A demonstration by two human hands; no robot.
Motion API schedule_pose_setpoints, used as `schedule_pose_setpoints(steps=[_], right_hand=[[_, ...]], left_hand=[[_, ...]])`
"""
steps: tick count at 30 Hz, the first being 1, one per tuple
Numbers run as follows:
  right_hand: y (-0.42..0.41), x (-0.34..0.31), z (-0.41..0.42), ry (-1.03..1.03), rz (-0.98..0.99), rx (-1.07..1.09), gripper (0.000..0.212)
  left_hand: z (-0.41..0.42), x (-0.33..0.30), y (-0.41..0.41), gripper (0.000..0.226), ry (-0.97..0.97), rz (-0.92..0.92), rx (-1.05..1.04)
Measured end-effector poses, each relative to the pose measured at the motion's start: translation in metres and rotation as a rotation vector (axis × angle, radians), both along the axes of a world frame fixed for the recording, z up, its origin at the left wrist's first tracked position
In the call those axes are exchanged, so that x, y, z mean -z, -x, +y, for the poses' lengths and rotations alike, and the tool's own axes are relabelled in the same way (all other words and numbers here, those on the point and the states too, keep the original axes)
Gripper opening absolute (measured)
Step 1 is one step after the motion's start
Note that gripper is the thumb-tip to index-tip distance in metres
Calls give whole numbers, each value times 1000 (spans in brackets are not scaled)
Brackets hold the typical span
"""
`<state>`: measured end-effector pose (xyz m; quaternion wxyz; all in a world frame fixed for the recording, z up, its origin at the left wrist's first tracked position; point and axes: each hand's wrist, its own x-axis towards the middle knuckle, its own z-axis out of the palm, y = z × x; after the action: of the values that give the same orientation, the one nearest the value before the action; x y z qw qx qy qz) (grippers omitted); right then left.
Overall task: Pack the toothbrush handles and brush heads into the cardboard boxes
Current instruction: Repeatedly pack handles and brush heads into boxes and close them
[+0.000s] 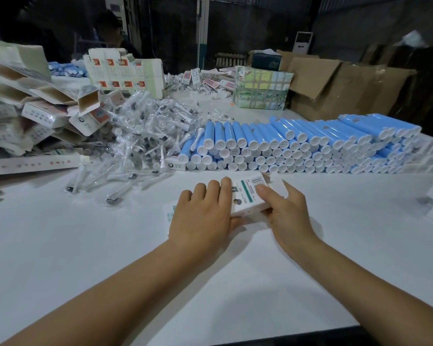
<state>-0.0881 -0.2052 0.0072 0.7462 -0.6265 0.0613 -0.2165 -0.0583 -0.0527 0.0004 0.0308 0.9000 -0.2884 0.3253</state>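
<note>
Cardboard box [248, 193] lies flat between left hand [203, 216] and right hand [283, 211]

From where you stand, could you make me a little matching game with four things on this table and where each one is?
Things:
1. blue handles
2. brush heads
3. printed box
4. brown carton

Places:
A. under both hands, near the middle
B. far right, behind the table
C. stacked in rows, right of the clear-wrapped heap
D. loose heap in clear wrappers, left of the blue stack

Pairs: 1-C, 2-D, 3-A, 4-B. The left hand lies on the box; the right hand grips its right end.
</note>
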Motion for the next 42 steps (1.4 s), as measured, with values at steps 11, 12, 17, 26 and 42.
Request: schedule_pose_setpoints(steps=[11,12,17,26,42], right_hand=[[8,10,11,634,52,125,39],[9,7,11,450,58,56,35],[9,-6,3,-190,-1,-215,29],[7,-1,-1,-161,22,-108,39],[0,12,2,-70,22,6,29]], left_hand=[[-1,2,7,75,-71,-61,-35],[-1,2,7,74,-63,-58,-33],[4,-1,5,75,-6,-28,-23],[9,-2,3,71,-46,-75,14],[4,-3,6,75,-79,-88,7]])
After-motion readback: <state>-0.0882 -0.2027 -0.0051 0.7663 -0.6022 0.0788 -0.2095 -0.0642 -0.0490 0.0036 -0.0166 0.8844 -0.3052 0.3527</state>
